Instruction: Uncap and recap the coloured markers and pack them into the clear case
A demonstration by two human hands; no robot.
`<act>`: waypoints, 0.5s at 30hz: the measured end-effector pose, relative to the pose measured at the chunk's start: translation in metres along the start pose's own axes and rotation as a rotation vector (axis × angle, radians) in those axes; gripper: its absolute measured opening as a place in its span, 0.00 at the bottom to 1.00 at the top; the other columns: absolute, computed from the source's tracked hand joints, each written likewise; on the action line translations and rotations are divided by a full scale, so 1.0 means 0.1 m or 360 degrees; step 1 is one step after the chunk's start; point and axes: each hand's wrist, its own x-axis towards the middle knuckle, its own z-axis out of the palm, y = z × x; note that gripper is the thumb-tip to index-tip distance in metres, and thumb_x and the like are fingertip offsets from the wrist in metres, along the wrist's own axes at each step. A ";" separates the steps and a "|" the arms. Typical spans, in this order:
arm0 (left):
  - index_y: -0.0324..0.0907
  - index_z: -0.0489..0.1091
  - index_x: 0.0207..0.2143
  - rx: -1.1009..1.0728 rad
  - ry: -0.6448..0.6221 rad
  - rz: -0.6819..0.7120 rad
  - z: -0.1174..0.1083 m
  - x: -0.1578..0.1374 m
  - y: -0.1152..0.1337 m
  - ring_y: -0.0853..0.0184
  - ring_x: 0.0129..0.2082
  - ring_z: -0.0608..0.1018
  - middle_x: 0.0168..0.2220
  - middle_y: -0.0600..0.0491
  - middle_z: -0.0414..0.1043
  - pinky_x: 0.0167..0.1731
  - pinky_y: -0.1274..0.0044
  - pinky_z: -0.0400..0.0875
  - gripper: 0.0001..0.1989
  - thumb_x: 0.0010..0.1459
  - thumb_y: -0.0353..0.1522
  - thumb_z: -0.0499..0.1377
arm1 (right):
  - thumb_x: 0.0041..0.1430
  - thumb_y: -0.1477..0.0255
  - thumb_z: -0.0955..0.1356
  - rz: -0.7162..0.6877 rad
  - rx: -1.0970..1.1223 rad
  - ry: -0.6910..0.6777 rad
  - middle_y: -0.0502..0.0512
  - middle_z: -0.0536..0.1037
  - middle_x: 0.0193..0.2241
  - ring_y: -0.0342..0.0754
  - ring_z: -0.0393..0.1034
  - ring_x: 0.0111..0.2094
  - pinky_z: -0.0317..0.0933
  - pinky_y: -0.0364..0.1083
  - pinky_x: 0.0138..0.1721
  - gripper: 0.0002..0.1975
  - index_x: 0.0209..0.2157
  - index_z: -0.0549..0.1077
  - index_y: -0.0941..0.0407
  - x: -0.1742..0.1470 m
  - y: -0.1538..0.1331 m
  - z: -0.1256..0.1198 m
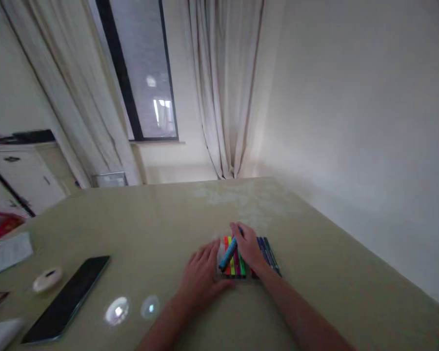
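A blue marker (228, 255) with a dark end is gripped by my right hand (248, 246), slanting over the left part of a clear tray (220, 276). In the tray lies a row of coloured markers (236, 263); orange, yellow, purple and green ones show left of my right wrist, dark blue and dark green ones to its right. My right hand and forearm hide the middle of the row. Spread out flat, my left hand (204, 273) rests at the tray's left edge, its thumb along the near side.
On the left of the table (149, 214) lie a black phone (68, 297), a round white object (48, 280), a white sheet (8, 253) and a red item (2, 225). A wall (358, 146) borders the table's right side. Curtains (223, 87) hang behind it.
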 end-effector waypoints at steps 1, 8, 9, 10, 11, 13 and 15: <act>0.38 0.52 0.71 0.0002 0.0085 0.0043 -0.01 0.01 0.00 0.48 0.67 0.65 0.70 0.38 0.59 0.62 0.56 0.67 0.52 0.57 0.61 0.60 | 0.69 0.51 0.61 0.0007 -0.0008 0.0035 0.45 0.65 0.21 0.45 0.60 0.25 0.54 0.44 0.30 0.24 0.25 0.64 0.53 -0.01 -0.03 -0.01; 0.42 0.63 0.63 0.0116 0.0451 0.0166 0.06 0.06 0.11 0.56 0.54 0.76 0.55 0.43 0.75 0.55 0.64 0.72 0.20 0.72 0.36 0.52 | 0.71 0.53 0.62 -0.0069 -0.0014 -0.0075 0.46 0.68 0.23 0.44 0.63 0.27 0.55 0.43 0.30 0.23 0.27 0.65 0.54 -0.25 -0.30 0.10; 0.42 0.65 0.62 0.0152 0.0440 0.0146 0.07 0.06 0.10 0.58 0.49 0.78 0.50 0.45 0.77 0.51 0.65 0.74 0.18 0.72 0.32 0.51 | 0.72 0.53 0.62 -0.0090 0.0009 -0.0139 0.47 0.69 0.24 0.45 0.64 0.28 0.56 0.43 0.31 0.22 0.28 0.67 0.54 -0.27 -0.33 0.11; 0.42 0.66 0.61 0.0185 0.0414 0.0116 0.06 0.07 0.08 0.59 0.45 0.79 0.46 0.46 0.77 0.49 0.67 0.75 0.17 0.72 0.30 0.50 | 0.72 0.54 0.62 -0.0100 0.0038 -0.0195 0.47 0.71 0.26 0.45 0.66 0.29 0.58 0.43 0.32 0.22 0.30 0.69 0.54 -0.28 -0.33 0.12; 0.42 0.66 0.60 0.0214 0.0374 0.0064 0.04 0.07 0.03 0.60 0.44 0.79 0.45 0.47 0.77 0.47 0.68 0.75 0.18 0.71 0.28 0.49 | 0.73 0.54 0.61 -0.0100 0.0063 -0.0228 0.48 0.73 0.27 0.46 0.68 0.30 0.59 0.43 0.33 0.21 0.32 0.70 0.54 -0.28 -0.32 0.12; 0.42 0.66 0.61 0.0258 0.0266 -0.0123 -0.05 0.08 -0.11 0.60 0.47 0.79 0.47 0.46 0.77 0.47 0.70 0.74 0.20 0.71 0.26 0.47 | 0.75 0.56 0.58 -0.0102 0.0035 -0.0209 0.51 0.76 0.32 0.48 0.71 0.35 0.63 0.44 0.38 0.20 0.38 0.72 0.54 -0.23 -0.25 0.07; 0.40 0.67 0.59 0.0330 0.0147 -0.0482 -0.17 0.07 -0.31 0.60 0.47 0.79 0.48 0.43 0.77 0.46 0.71 0.74 0.19 0.72 0.27 0.45 | 0.76 0.59 0.56 -0.0159 -0.0168 -0.0153 0.55 0.78 0.38 0.50 0.72 0.42 0.63 0.47 0.46 0.19 0.42 0.73 0.54 -0.16 -0.15 0.02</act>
